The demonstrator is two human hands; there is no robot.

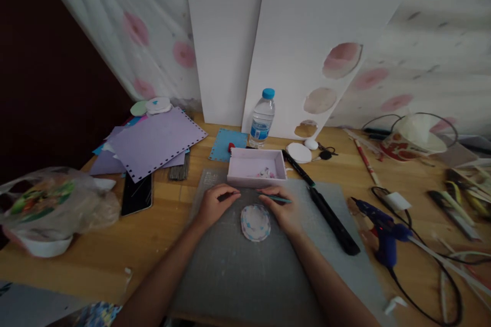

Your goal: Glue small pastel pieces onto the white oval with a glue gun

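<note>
My left hand (218, 206) is closed in a pinch above the grey cutting mat (230, 276); whatever lies between its fingertips is too small to make out. My right hand (283, 213) is shut on a slim teal tool (279, 198), its tip pointing left toward the other hand; a gap separates the two hands. Just below and between them, a round white disc with blue and pink patches (255, 223) lies flat on the mat. Beyond the fingers stands a shallow pale-pink box (257, 182) with small pink and white bits inside.
Behind the box is a water bottle (262, 118). To the right lie a black marker-like stick (333, 220) and a blue glue gun (385, 230) with its cord. Purple sheets (157, 143), a phone (137, 194) and a plastic bag (57, 204) occupy the left side.
</note>
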